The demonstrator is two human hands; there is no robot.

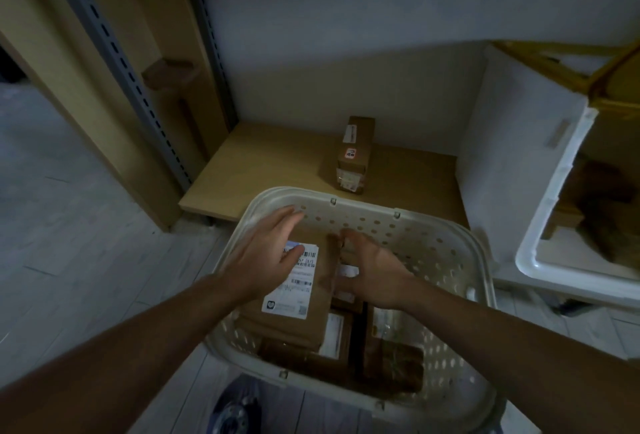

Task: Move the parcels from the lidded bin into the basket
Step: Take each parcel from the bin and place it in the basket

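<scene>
From my remote station, the white bin (554,198) is cut off by the right edge, and its contents are too dark and blurred to identify. The left hand (266,253) covers part of the top parcel (298,295) label; its print is unreadable. Lower parcels (394,361) are partly hidden. A dark object (235,409) at the bottom edge is cropped.

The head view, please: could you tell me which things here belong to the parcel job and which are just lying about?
Job:
labelled parcel under both hands
left hand
right hand
basket
white bin

Lying about:
small box on the shelf board
shelf upright
</scene>
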